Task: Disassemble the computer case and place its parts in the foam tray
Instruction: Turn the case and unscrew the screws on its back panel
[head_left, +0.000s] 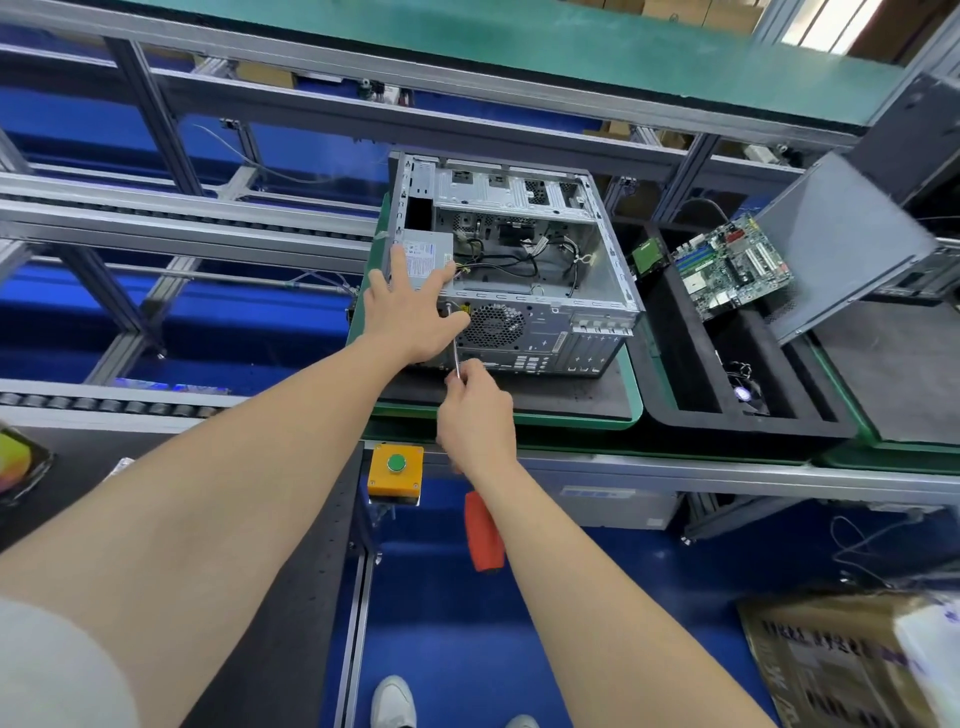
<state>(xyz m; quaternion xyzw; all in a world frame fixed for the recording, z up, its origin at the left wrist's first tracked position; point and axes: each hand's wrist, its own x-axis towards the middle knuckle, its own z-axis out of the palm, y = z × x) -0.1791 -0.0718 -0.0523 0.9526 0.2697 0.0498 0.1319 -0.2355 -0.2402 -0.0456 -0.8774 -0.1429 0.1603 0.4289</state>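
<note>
An open silver computer case (587, 270) lies on its side on a dark mat, with loose cables inside. My left hand (410, 306) rests flat on the grey power supply (423, 254) at the case's near left corner. My right hand (475, 415) grips a screwdriver (456, 353) by its shaft; the tip meets the case's rear panel beside the fan grille, and the red handle (483, 535) hangs below my wrist. To the right, a black foam tray (685, 364) holds a green motherboard (732, 270), a small green card (649, 254) and a fan (745, 395).
A grey side panel (841, 244) leans against the tray's right side. A yellow box with a green button (396, 467) sits on the bench's front edge. Roller conveyor rails (156, 218) run at left. A cardboard box (852, 660) stands on the blue floor at lower right.
</note>
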